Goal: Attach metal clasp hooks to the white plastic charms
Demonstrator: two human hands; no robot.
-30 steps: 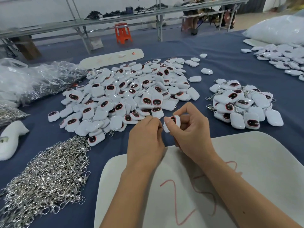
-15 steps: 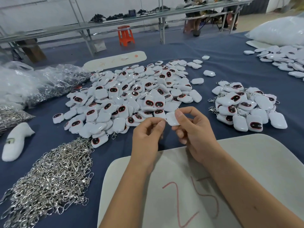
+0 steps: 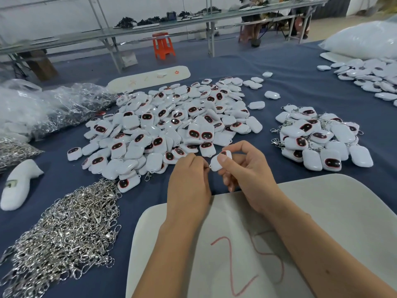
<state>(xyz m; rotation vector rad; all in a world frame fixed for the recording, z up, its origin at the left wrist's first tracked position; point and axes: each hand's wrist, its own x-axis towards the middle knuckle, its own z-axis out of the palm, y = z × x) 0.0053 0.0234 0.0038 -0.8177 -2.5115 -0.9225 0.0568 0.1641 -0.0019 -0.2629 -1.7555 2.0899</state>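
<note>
A charm is held up between both hands, above the blue worktop (image 3: 290, 67).

The white charm (image 3: 219, 161) is pinched in the right hand (image 3: 249, 175); a small metal clasp hook (image 3: 208, 166) is pinched at its edge by the left hand (image 3: 189, 179), just below the big charm pile (image 3: 171, 125), with the hook heap (image 3: 64, 233) at left.

Even, bright overhead light; soft shadows; sharp centre; wide-angle bending at edges.
</note>
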